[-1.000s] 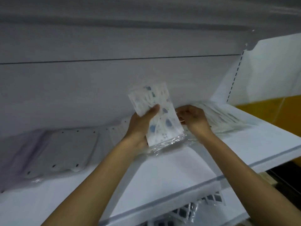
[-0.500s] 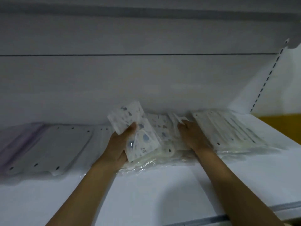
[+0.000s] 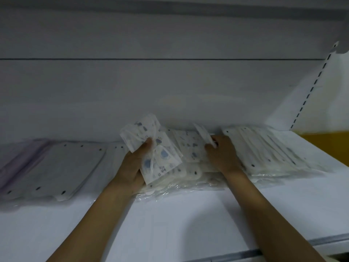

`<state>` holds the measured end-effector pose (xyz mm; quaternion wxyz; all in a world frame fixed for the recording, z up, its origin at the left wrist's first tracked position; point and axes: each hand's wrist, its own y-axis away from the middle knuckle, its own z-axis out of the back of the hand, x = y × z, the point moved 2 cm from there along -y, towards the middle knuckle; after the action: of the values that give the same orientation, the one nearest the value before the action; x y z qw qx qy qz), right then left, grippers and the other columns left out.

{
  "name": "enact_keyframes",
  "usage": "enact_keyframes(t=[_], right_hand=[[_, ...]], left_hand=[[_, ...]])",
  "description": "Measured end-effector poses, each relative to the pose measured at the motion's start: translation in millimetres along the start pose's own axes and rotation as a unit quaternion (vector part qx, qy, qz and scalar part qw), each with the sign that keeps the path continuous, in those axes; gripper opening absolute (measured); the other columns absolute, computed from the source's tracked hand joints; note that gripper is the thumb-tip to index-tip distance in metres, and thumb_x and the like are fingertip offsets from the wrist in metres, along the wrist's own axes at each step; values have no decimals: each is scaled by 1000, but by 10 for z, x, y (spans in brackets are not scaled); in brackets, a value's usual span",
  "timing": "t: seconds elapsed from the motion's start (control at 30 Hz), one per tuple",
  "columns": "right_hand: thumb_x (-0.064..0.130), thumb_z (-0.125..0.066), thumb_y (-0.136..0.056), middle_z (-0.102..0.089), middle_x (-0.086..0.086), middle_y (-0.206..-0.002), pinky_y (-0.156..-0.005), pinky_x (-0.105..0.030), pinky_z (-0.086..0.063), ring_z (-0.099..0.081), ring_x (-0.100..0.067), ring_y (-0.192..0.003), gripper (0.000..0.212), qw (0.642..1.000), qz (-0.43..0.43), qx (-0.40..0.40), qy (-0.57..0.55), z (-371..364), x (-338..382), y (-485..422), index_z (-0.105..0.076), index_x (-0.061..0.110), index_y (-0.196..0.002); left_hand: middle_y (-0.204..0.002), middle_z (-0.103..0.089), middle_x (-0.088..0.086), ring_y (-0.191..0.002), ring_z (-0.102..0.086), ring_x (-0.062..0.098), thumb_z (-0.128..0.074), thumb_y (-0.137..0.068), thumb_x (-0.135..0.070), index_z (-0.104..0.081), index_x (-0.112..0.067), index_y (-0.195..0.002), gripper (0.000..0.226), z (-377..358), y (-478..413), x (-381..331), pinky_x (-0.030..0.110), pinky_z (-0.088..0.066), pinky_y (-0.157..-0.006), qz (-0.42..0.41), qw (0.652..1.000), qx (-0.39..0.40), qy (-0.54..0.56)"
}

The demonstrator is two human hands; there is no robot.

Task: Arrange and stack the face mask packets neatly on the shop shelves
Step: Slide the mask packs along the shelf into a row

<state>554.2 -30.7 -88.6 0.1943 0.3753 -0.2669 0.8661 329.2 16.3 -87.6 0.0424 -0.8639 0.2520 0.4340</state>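
My left hand [image 3: 132, 167] grips a printed packet [image 3: 154, 154], tilted above the loose pile [image 3: 190, 167] at the shelf [image 3: 170, 224] back. My right hand [image 3: 221, 154] pinches another packet's edge [image 3: 203, 134] over that pile. A white stack [image 3: 273, 148] crowds just right; grey packets [image 3: 62, 167] and purple ones [image 3: 18, 161] lie left.
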Motion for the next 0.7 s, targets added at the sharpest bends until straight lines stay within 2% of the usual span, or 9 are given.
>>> enact_keyframes(t=[0.03, 0.1, 0.17, 0.2, 0.27, 0.4, 0.5, 0.6, 0.7], right_hand=[[3, -56, -83, -46, -5, -61, -49, -18, -30, -42, -11, -51, 14, 999, -8, -34, -24, 57, -19, -16, -53, 3, -69], [-2, -53, -83, -36, 1, -55, -49, -21, -27, -31, -9, -49, 32, 992, -25, -95, -84, 159, -39, -21, -39, 13, -58], [1, -55, -85, -52, 4, -67, -64, -25, -35, -46, -10, -60, 24, 981, -26, -149, -119, 203, -10, -4, -56, 19, -70], [5, -57, -86, -61, 3, -83, -71, -25, -38, -56, -12, -74, 15, 980, -26, -149, -126, 185, 35, 20, -66, 16, -93], [19, -66, -88, -61, 4, -106, -83, -21, -39, -60, -15, -100, 47, 990, -38, -83, -103, 77, 133, 89, -54, 15, -133], [48, -72, -79, -47, -5, -143, -107, -32, -36, -43, -23, -134, 94, 988, 12, 148, 48, -199, 279, 260, -20, 19, -153], [33, -67, -86, -51, -8, -138, -99, -28, -36, -48, -26, -128, 73, 991, 16, 116, 69, -175, 238, 225, -32, 14, -147], [12, -57, -89, -63, -10, -116, -77, -20, -35, -58, -24, -101, 38, 1000, 5, 16, 19, -74, 200, 178, -54, 7, -126], [0, -49, -86, -59, -6, -88, -60, -23, -29, -50, -18, -76, 21, 992, -59, -53, -94, 30, 152, 96, -62, 6, -102]], left_hand=[[-119, -68, 9, -105, -67, 24, -55, -93, -27, -61, -11, -123, 35, 2, -5, -4, 42, -59, -75, 3, 1000, -1, 7], [-117, -70, 9, -102, -69, 23, -53, -95, -26, -64, -11, -118, 29, 7, -15, -11, 42, -60, -74, 9, 1000, -2, 25], [-113, -71, 8, -98, -70, 22, -52, -96, -25, -65, -11, -114, 26, 6, -21, -16, 42, -60, -73, 11, 999, -3, 34], [-112, -72, 8, -96, -71, 21, -52, -96, -26, -66, -11, -112, 25, 0, -18, -20, 41, -60, -72, 12, 999, -3, 36], [-111, -72, 8, -94, -71, 21, -53, -95, -26, -65, -12, -112, 25, -10, -15, -18, 42, -60, -71, 18, 999, -5, 42], [-112, -71, 10, -95, -71, 23, -59, -86, -27, -63, -12, -118, 35, -31, 13, -21, 40, -60, -66, 19, 998, -2, 60], [-110, -72, 8, -92, -72, 21, -57, -91, -27, -62, -13, -121, 34, -24, 29, -21, 39, -60, -63, 24, 998, -8, 55], [-112, -72, 7, -94, -72, 21, -55, -93, -28, -60, -14, -124, 35, -22, 37, -34, 40, -60, -65, 17, 999, -10, 38], [-116, -70, 8, -98, -70, 21, -53, -95, -27, -61, -12, -122, 32, -41, 49, -91, 41, -60, -70, -27, 999, -10, 22]])
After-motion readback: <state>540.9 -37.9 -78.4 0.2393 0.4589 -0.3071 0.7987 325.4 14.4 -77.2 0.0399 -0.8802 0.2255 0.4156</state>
